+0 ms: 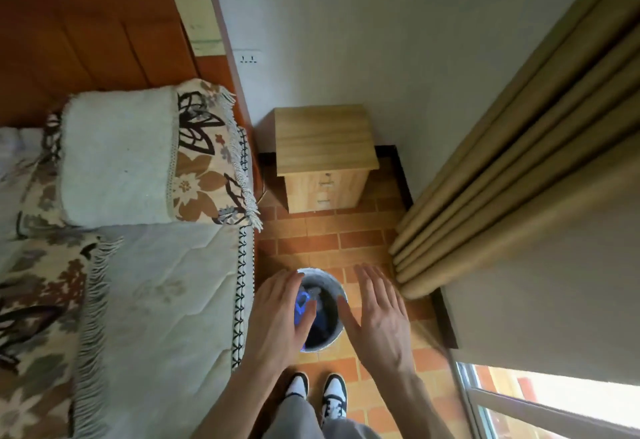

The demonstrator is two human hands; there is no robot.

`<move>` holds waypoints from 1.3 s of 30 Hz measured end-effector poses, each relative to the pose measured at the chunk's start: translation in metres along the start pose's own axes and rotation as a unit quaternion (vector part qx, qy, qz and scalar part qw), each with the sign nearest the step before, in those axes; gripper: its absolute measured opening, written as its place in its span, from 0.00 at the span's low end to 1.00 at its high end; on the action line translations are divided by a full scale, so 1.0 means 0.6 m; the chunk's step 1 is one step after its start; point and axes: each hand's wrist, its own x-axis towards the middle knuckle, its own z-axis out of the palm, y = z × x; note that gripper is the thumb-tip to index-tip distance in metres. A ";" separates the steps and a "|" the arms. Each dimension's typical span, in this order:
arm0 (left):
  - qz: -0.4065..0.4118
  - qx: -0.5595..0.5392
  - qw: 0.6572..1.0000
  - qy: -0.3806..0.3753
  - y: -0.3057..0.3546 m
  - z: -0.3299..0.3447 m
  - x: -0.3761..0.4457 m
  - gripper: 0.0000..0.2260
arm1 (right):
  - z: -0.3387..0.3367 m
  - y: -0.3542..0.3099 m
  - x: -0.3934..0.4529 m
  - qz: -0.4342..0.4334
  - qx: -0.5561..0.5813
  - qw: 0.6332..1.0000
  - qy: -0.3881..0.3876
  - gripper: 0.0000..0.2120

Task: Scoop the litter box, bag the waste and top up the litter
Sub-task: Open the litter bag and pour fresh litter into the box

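A small round bin (330, 291) with a grey liner stands on the tiled floor between the bed and the curtain. Something blue (302, 301) lies inside it, partly hidden. My left hand (280, 317) hovers flat over the bin's left side, fingers straight, holding nothing. To the right of the bin, my right hand (375, 314) is spread flat above the floor, also holding nothing. No litter box, scoop or litter bag shows in the head view.
A bed (166, 282) with a patterned fringed throw fills the left. A wooden nightstand (323, 158) stands against the far wall. Heavy tan curtains (519, 168) hang on the right, a window (554, 404) below them. My two shoes (317, 390) are on the orange tiles.
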 end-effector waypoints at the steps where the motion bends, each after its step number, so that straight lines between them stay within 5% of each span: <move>1: 0.014 0.000 1.000 -0.006 0.016 -0.011 0.009 0.18 | -0.020 -0.003 -0.004 0.019 -0.004 1.000 0.018 0.32; 8: 0.158 -0.016 0.985 -0.064 0.126 -0.035 0.076 0.23 | -0.112 0.013 -0.044 0.179 -0.057 0.976 0.114 0.30; 17: 0.371 -0.077 0.918 -0.114 0.263 0.017 0.071 0.22 | -0.184 0.039 -0.183 0.358 -0.142 0.901 0.201 0.30; 27: 0.580 -0.081 0.775 -0.237 0.438 0.099 -0.097 0.24 | -0.231 0.055 -0.440 0.540 -0.178 0.778 0.269 0.32; 39: 0.722 -0.105 0.613 -0.302 0.603 0.119 -0.436 0.27 | -0.261 -0.011 -0.798 0.679 -0.184 0.616 0.354 0.33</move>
